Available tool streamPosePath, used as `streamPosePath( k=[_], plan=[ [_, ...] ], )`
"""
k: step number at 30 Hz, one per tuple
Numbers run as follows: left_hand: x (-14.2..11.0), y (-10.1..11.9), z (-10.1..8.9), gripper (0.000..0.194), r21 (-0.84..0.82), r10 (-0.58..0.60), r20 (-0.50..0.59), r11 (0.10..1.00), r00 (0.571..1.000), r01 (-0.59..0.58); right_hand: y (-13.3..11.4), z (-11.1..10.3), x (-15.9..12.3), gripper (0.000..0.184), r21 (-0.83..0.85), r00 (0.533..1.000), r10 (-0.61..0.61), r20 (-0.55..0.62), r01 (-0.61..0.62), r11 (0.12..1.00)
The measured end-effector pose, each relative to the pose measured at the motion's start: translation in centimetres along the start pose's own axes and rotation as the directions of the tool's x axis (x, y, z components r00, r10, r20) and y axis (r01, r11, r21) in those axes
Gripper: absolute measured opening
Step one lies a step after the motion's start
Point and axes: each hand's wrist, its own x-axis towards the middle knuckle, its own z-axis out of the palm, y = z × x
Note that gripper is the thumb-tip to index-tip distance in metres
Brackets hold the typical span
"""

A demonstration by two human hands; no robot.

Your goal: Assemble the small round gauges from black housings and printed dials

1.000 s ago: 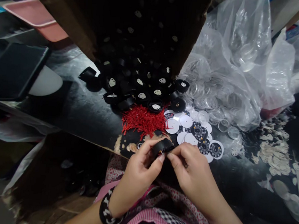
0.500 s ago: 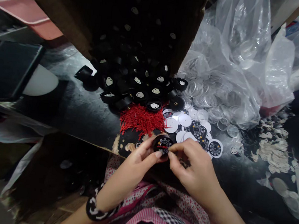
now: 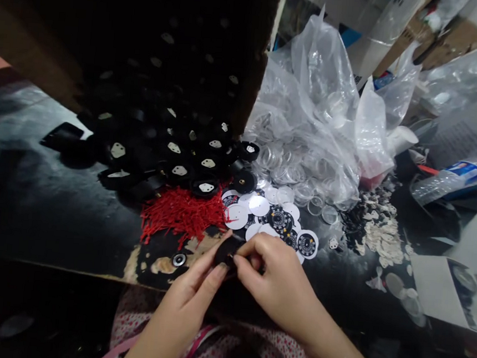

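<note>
My left hand (image 3: 188,297) holds a small black round dial case (image 3: 224,250) between thumb and fingers, near the table's front edge. A tiny brass-coloured spot shows on the case. Against its right side, the thumb and forefinger of my right hand (image 3: 274,274) are pinched together; whatever lies between them is too small to make out. Just beyond the hands is a heap of thin red pointers (image 3: 181,213). Printed black dial discs (image 3: 307,244) and white discs (image 3: 258,206) lie overlapping to its right. A small silver-and-black ring (image 3: 178,259) sits left of the case.
Behind the pointers, several black cases with pale metal plates (image 3: 179,170) spill from a dark carton (image 3: 256,91). Clear plastic covers (image 3: 272,155) lie beside a plastic bag (image 3: 322,80). Pale metal plates (image 3: 384,236) are piled at right, near a white box (image 3: 434,279).
The view has swung right, so the table contents appear further left. The red-needled dial face no longer shows in my hands; a dark surface with the brass-coloured spot shows instead.
</note>
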Motion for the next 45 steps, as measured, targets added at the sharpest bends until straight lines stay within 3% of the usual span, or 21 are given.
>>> streamPosePath(
  k=[1, 3, 6, 9, 13, 17, 19, 21, 24, 30, 34, 37, 42, 45],
  plan=[
    [0.1, 0.0, -0.1, 0.041, 0.008, 0.02, 0.013, 1.0, 1.0, -0.02, 0.6, -0.6, 0.3, 0.011, 0.032, 1.0, -0.002, 0.021, 0.002, 0.999],
    [0.3, 0.0, -0.1, 0.039, -0.066, 0.033, 0.026, 0.997, 0.999, -0.031, 2.3, -1.9, 1.3, 0.005, -0.017, 0.999, 0.015, -0.046, -0.016, 1.0],
    [0.5, -0.1, 0.2, 0.035, -0.236, 0.021, 0.005, 0.972, 1.0, -0.019, 5.4, -3.1, 3.5, 0.026, -0.332, 0.965, 0.075, -0.25, -0.159, 0.93],
    [0.8, -0.1, 0.5, 0.032, -0.295, 0.02, -0.001, 0.955, 1.0, -0.019, 7.7, -3.5, 5.0, 0.027, -0.462, 0.967, 0.046, -0.252, -0.161, 0.872],
    [1.1, 0.6, 0.6, 0.029, -0.377, 0.005, 0.022, 0.926, 1.0, 0.004, 8.7, -4.2, 4.8, 0.023, -0.399, 0.962, -0.034, -0.273, -0.081, 0.913],
    [1.1, 1.5, 0.4, 0.022, -0.427, -0.007, 0.089, 0.903, 0.996, 0.045, 6.9, -4.3, 2.9, 0.024, -0.22, 0.903, -0.082, -0.423, -0.014, 0.975],
    [1.0, 1.6, 0.4, 0.025, -0.431, -0.022, 0.131, 0.899, 0.991, 0.077, 4.9, -3.4, 1.7, 0.026, -0.078, 0.929, -0.03, -0.368, 0.001, 0.997],
    [0.9, 1.5, 0.3, 0.029, -0.417, -0.012, 0.157, 0.906, 0.988, 0.078, 2.7, -1.9, 0.6, 0.03, 0.092, 0.986, -0.024, -0.168, 0.04, 0.995],
    [0.9, 1.1, 0.3, 0.034, -0.336, 0.045, 0.138, 0.942, 0.989, 0.004, 0.7, 0.4, -0.3, 0.036, 0.128, 0.995, -0.085, -0.054, 0.091, 0.988],
    [0.7, 0.3, 0.0, 0.038, -0.038, 0.167, 0.16, 0.986, 0.973, -0.163, 0.7, 1.4, 0.2, 0.029, 0.079, 0.997, -0.035, -0.068, 0.04, 0.996],
    [0.1, 0.2, 0.3, 0.037, 0.091, 0.199, 0.223, 0.97, 0.954, -0.223, 0.5, 2.0, 0.7, 0.042, -0.19, 0.987, -0.073, -0.141, 0.046, 0.981],
    [0.0, 0.1, 0.6, 0.036, 0.136, 0.194, 0.239, 0.963, 0.951, -0.231, 0.6, 2.8, 0.9, 0.041, -0.279, 0.976, -0.136, -0.171, 0.085, 0.957],
    [0.1, 0.4, 0.9, 0.037, 0.191, 0.167, 0.246, 0.957, 0.955, -0.216, 0.9, 2.9, 0.7, 0.038, -0.21, 0.978, -0.105, -0.181, 0.066, 0.975],
    [-1.4, 0.2, -1.6, 0.038, 0.272, 0.106, 0.232, 0.947, 0.967, -0.169, 0.8, 1.8, 0.2, 0.033, -0.013, 0.997, -0.061, -0.037, 0.061, 0.998]
  ],
)
